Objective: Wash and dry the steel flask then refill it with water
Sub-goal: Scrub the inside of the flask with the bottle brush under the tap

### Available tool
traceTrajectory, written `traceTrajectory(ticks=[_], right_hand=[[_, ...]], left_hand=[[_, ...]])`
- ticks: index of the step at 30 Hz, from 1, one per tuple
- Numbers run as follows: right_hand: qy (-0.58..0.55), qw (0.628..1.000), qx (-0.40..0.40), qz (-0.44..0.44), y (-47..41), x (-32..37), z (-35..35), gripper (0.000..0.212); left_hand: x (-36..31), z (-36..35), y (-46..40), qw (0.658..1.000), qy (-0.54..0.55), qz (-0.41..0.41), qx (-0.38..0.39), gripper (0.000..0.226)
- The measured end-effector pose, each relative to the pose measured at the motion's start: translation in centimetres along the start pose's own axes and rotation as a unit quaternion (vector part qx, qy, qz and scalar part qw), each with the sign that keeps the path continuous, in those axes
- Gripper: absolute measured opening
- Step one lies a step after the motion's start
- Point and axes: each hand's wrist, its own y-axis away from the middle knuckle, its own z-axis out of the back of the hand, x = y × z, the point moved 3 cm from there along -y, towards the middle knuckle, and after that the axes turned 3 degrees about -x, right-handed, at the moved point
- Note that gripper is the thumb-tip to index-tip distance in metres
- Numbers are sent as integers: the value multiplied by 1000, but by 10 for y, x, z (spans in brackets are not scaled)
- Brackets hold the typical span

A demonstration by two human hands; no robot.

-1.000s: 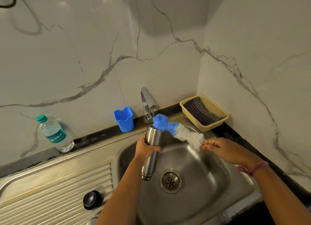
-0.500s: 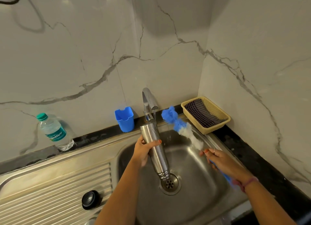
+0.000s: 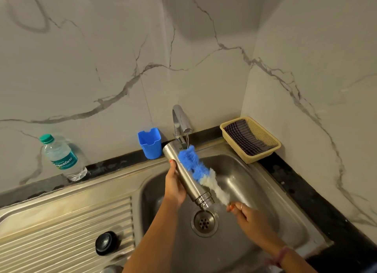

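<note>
We see the sink (image 3: 255,183) with the tap (image 3: 180,121) running. Over its bowl our left hand (image 3: 174,186) grips the flask (image 3: 186,176), tilted mouth-down above the drain (image 3: 204,221). The brush (image 3: 201,173) lies along the flask's side, touching it; our right hand (image 3: 247,215) curls its fingers round the handle.

Dim warm indoor light, soft shadow on wall (image 3: 204,17), wide-angle bending at edges, mostly sharp focus
</note>
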Motion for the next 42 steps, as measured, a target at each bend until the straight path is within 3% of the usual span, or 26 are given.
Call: traceTrajectory(ticks=[8, 13, 16, 20, 22, 24, 27, 32, 36, 42], right_hand=[[-9, 999, -49, -10, -48, 25, -8, 20], [66, 998, -4, -2, -15, 17, -1, 21], [96, 995, 23, -9, 19, -1, -9, 19], [26, 998, 56, -27, 25, 6, -15, 16], [19, 999, 27, -24, 14, 11, -13, 9], [-1, 999, -8, -36, -2, 15, -10, 17], [-83, 994, -12, -65, -20, 22, -5, 14], [-16, 996, -84, -3, -13, 4, 3, 36], [47, 998, -38, 2, 17, -20, -4, 21], [5, 995, -95, 1, -1, -4, -8, 25]], left_hand=[[22, -13, 3, 996, -72, 46, 19, 68], [20, -8, -1, 998, -29, 58, 10, 64], [17, -4, -7, 998, -11, 58, -3, 47], [17, -15, -5, 997, -20, 71, 32, 50], [20, -20, -2, 995, -19, 76, 58, 59], [23, -19, -4, 995, -24, 75, 57, 69], [23, -17, -4, 996, -45, 67, 48, 74], [17, -16, -8, 998, -33, 45, 10, 57], [12, -15, -19, 1000, -11, 9, -9, 28], [13, -26, -16, 999, -21, 39, 2, 80]])
